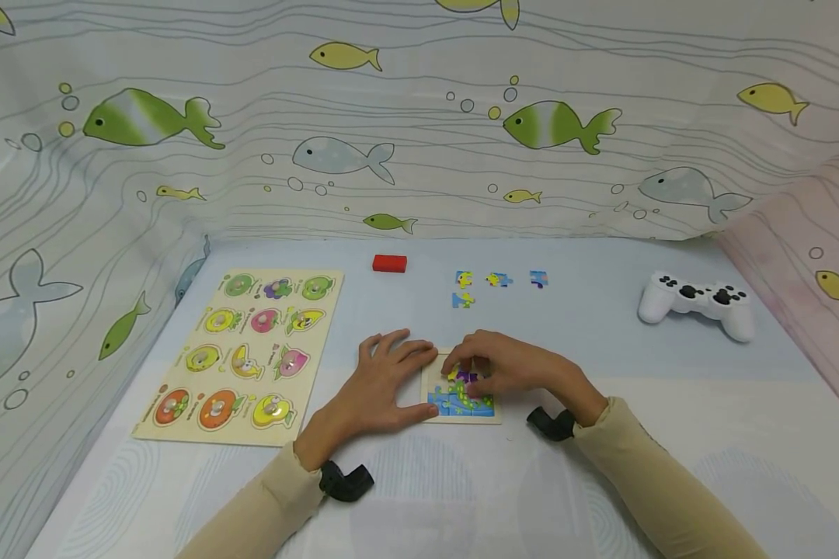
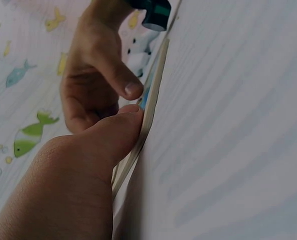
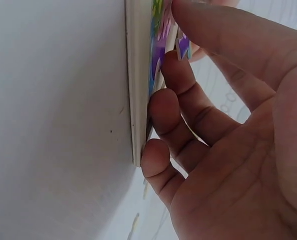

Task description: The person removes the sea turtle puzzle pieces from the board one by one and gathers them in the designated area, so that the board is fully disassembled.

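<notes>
A small wooden jigsaw puzzle board [image 1: 461, 420], partly filled with blue, green and purple pieces, lies on the table between both hands. My left hand [image 1: 384, 388] has its fingers spread along the board's left side, and its thumb rests on the lower left edge. Over the board's upper right, my right hand [image 1: 510, 365] pinches a puzzle piece [image 3: 183, 47] with some purple on it, tilted up from the board. The other fingertips touch the board's edge in the right wrist view. The right hand covers part of the board's upper area in the head view.
Several loose puzzle pieces [image 1: 499, 279] lie behind the board, near a red block [image 1: 389, 263]. To the left is a wooden fruit puzzle [image 1: 322, 318] with knobbed pieces. A white game controller [image 1: 699, 303] sits at the right. Fish-patterned cloth walls [image 1: 433, 116] enclose the table.
</notes>
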`<action>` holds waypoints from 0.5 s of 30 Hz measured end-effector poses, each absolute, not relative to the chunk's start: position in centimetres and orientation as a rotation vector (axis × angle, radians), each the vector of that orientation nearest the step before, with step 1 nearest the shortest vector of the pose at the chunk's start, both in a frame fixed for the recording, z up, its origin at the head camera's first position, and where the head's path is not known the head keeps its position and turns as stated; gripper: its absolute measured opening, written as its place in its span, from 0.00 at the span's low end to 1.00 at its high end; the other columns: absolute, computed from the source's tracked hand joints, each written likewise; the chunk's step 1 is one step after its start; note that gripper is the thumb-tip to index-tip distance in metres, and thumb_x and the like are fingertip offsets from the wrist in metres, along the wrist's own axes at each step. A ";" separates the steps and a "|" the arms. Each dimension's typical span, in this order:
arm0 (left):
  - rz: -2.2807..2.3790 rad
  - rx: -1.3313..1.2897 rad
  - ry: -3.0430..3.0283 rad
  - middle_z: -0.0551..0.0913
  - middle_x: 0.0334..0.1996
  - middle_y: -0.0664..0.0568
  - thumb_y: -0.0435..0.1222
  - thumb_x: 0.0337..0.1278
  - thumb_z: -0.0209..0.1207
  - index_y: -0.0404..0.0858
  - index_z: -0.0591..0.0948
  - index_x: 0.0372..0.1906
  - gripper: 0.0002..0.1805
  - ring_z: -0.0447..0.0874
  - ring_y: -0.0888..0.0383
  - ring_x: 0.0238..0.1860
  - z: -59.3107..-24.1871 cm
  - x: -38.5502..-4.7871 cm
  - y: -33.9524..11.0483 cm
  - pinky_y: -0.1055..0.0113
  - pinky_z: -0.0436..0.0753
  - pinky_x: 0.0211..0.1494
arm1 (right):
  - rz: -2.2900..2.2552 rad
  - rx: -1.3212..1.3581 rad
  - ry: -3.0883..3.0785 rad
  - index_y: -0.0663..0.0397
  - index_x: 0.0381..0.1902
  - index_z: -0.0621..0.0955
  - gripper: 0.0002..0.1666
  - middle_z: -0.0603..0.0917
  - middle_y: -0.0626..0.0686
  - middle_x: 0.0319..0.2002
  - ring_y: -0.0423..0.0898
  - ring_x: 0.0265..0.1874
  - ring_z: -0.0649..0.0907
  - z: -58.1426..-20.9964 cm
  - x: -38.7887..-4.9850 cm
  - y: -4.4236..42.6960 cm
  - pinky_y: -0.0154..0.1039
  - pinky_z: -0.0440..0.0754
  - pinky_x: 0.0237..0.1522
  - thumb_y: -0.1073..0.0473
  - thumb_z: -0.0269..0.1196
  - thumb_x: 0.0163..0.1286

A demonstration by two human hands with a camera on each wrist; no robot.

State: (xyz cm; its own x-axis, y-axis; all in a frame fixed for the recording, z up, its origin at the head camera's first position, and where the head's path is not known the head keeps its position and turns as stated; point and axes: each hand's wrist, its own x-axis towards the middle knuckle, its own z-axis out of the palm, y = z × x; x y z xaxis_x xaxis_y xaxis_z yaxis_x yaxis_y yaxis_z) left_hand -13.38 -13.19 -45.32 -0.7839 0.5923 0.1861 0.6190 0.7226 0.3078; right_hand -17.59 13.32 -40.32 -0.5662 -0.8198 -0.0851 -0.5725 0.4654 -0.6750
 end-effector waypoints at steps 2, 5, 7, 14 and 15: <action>-0.548 -1.004 -2.841 0.71 0.73 0.57 0.65 0.55 0.60 0.50 0.72 0.74 0.43 0.57 0.45 0.78 -45.3 -13.4 -13.2 0.37 0.50 0.74 | -0.833 -1.176 2.325 0.41 0.54 0.85 0.20 0.82 0.46 0.41 0.44 0.42 0.77 -40.4 -17.6 13.3 0.38 0.76 0.48 0.61 0.72 0.64; -0.546 -1.003 -2.841 0.71 0.73 0.57 0.65 0.55 0.60 0.50 0.72 0.74 0.43 0.57 0.45 0.79 -45.3 -13.4 -13.2 0.37 0.50 0.74 | -0.820 -1.183 2.333 0.41 0.54 0.85 0.21 0.82 0.46 0.40 0.43 0.41 0.76 -40.5 -17.6 13.3 0.37 0.75 0.47 0.61 0.73 0.63; -0.548 -1.002 -2.843 0.71 0.73 0.57 0.65 0.55 0.60 0.50 0.72 0.74 0.43 0.57 0.45 0.79 -45.2 -13.4 -13.2 0.37 0.50 0.74 | -0.819 -1.190 2.336 0.42 0.54 0.86 0.21 0.82 0.46 0.40 0.43 0.41 0.76 -40.5 -17.7 13.3 0.37 0.75 0.46 0.61 0.73 0.62; -0.556 -1.004 -2.845 0.72 0.72 0.56 0.65 0.55 0.60 0.50 0.72 0.73 0.43 0.57 0.45 0.78 -45.1 -13.3 -13.1 0.36 0.51 0.74 | -0.818 -1.185 2.345 0.43 0.54 0.86 0.22 0.82 0.45 0.39 0.44 0.40 0.76 -40.3 -17.5 13.2 0.37 0.76 0.46 0.60 0.74 0.62; -0.557 -1.004 -2.844 0.72 0.72 0.56 0.65 0.55 0.59 0.50 0.72 0.73 0.43 0.57 0.44 0.78 -45.1 -13.3 -13.1 0.36 0.51 0.74 | -0.818 -1.182 2.347 0.44 0.54 0.86 0.22 0.82 0.45 0.40 0.44 0.40 0.77 -40.3 -17.5 13.2 0.37 0.76 0.46 0.60 0.74 0.62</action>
